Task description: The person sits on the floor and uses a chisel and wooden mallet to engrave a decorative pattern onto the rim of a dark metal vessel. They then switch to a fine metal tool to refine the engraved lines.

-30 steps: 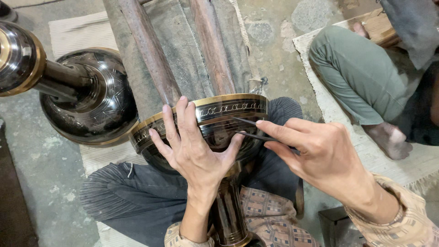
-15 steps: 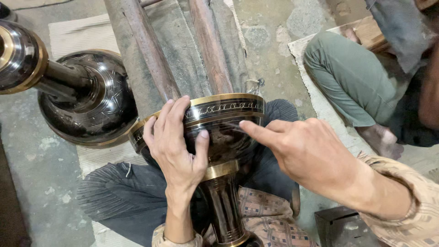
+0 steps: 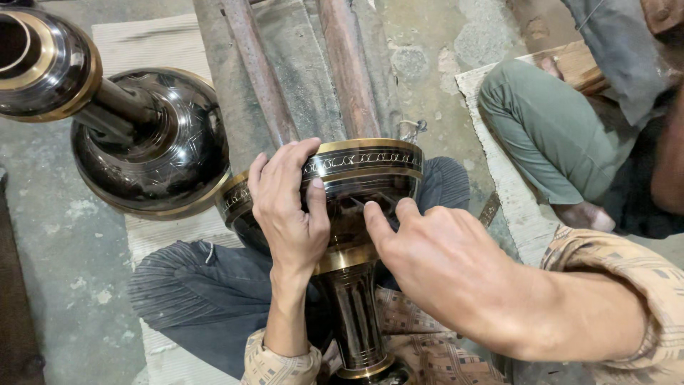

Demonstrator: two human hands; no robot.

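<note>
Both hands have shifted: the left hand (image 3: 288,207) has slid lower on the vase (image 3: 342,214), and the right hand (image 3: 445,264) has closed in on the bowl. Left grip is wrapped over the gold rim, fingers spread on the dark bowl. Right grip is pinched, thumb and forefinger tips against the bowl; what they hold, I cannot tell. Vase lies across the lap, foot toward the body. A second vase (image 3: 142,142) lies just left. Another person's knee (image 3: 548,128) is at right.
</note>
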